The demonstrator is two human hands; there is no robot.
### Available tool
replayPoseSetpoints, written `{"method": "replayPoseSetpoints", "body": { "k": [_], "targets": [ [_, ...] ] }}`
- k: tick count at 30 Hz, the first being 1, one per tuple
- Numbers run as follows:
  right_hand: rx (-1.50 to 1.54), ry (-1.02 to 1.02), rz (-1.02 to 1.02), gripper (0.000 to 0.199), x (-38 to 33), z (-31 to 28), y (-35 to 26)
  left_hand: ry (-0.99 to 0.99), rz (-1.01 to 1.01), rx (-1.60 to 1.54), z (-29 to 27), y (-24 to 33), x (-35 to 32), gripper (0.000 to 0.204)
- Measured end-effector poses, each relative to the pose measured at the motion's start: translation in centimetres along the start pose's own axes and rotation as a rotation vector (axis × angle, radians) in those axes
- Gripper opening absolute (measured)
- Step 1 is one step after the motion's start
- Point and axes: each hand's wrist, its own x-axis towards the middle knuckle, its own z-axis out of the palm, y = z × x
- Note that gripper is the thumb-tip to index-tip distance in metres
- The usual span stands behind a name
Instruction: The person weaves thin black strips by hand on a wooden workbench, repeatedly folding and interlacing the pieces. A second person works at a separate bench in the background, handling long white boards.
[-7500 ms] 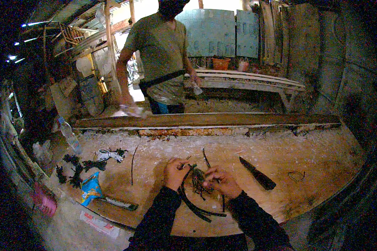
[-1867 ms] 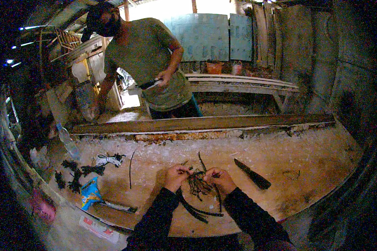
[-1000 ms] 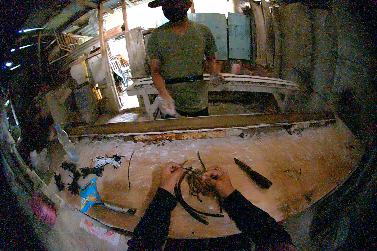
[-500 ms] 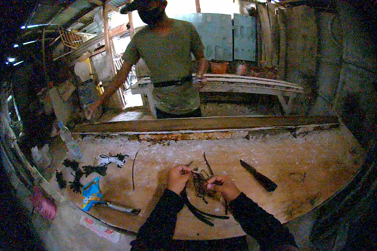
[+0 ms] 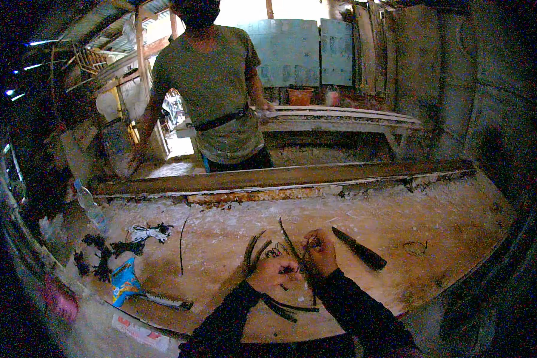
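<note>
Head view: both hands busy with a tangle of dark strips low on the surface (image 5: 400, 238).

Left hand (image 5: 272, 271) has its grip closed on the strips (image 5: 280, 253), right hand (image 5: 320, 252) pinches the same bunch from the other side, hands almost touching. More strips poke out above the fingers and curl out below the wrists. A dark knife (image 5: 359, 249) lies just right of the right hand. Off to the left there's a white cord bundle (image 5: 144, 231), a blue packet (image 5: 123, 279) and a bottle (image 5: 89, 204). Another person (image 5: 215, 95) stands behind the far plank (image 5: 280, 177).
</note>
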Motion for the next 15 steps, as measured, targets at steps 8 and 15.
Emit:
{"method": "replayPoseSetpoints", "body": {
  "k": [8, 15],
  "targets": [
    [-0.609, 0.06, -0.089, 0.01, 0.0, -0.1, -1.8, 0.515, 0.004, 0.12, -1.6, -2.0, 0.7, 0.018],
    [-0.093, -0.482, 0.146, 0.014, -2.9, 2.4, -2.9, 0.928, -0.213, 0.022, -4.8, -2.7, 0.1, 0.011]
  ]
}}
